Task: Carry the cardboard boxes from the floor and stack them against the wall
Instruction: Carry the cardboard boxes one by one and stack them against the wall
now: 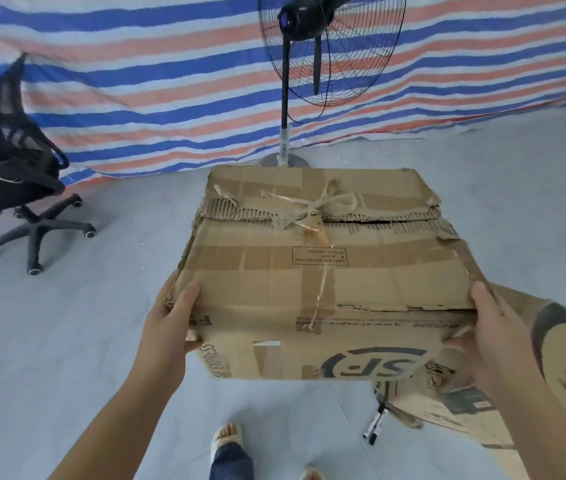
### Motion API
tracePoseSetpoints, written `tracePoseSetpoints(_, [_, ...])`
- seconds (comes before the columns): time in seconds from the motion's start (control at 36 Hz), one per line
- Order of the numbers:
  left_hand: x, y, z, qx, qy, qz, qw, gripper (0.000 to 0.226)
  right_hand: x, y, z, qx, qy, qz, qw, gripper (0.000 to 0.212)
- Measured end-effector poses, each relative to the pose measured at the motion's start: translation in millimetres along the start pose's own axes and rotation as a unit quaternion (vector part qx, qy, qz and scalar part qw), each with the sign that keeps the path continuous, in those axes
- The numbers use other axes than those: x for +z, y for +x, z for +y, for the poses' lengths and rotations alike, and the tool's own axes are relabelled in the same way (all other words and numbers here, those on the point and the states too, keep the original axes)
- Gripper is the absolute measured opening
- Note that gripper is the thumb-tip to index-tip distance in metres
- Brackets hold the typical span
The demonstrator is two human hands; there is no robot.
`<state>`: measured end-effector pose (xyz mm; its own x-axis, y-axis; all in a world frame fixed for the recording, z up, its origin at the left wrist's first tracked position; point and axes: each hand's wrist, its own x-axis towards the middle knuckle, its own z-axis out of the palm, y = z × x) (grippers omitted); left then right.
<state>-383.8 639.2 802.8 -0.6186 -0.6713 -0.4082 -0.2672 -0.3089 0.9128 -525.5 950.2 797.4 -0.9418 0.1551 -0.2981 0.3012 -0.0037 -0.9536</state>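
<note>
We see a striped tarpaulin [156,81] hanging behind; before it stands a black pedestal fan [330,46], an office chair [14,181] left of the fan, two markers [376,426] on the floor nearer us.

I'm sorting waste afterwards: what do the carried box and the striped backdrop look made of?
The worn brown carried box looks like matte corrugated cardboard: fluting shows along its torn top flap, with glossy clear tape strips. The blue, red and white striped backdrop appears to be a woven plastic tarpaulin, judging by its creases.
</note>
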Motion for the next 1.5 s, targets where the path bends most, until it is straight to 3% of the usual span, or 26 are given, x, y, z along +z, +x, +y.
tracePoseSetpoints(0.17, [-10.8, -44.3, -16.3, -0.016, -0.024, 0.075, 0.997, 0.037, -7.9, 3.3, -3.6, 0.001, -0.048, -0.071, 0.996, 0.028])
tracePoseSetpoints(0.47, [-83.8, -126.5, -34.6, -0.019, -0.092, 0.213, 0.972, 0.031, 48.6, -47.2, -10.2, -0.012, -0.074, -0.229, 0.971, 0.019])
tracePoseSetpoints(0.78, [-232.3, -272.3, -88.9, 0.007, -0.144, 0.363, 0.921, 0.021, 120.0, -209.2, 29.5, -0.090, -0.146, -0.402, 0.899, 0.022])
tracePoseSetpoints(0.86, [-280.3, -324.7, -110.5, 0.011, -0.153, 0.397, 0.905, 0.019, 131.2, -265.9, 50.5, -0.060, -0.124, -0.440, 0.887, 0.024])
tracePoseSetpoints(1.0, [-351.8, -409.8, -144.1, 0.013, -0.174, 0.480, 0.860, 0.034, 150.2, -371.8, 79.9, -0.048, -0.125, -0.524, 0.841, 0.024])
tracePoseSetpoints(1.22, [-432.4, -535.3, -187.6, 0.030, -0.235, 0.597, 0.766, 0.024, 188.9, -531.8, 126.1, -0.037, -0.166, -0.637, 0.752, 0.024])
tracePoseSetpoints(1.5, [-509.1, -601.0, -225.4, 0.036, -0.289, 0.669, 0.684, 0.033, 249.4, -678.1, 157.2, -0.035, -0.184, -0.718, 0.670, 0.023])
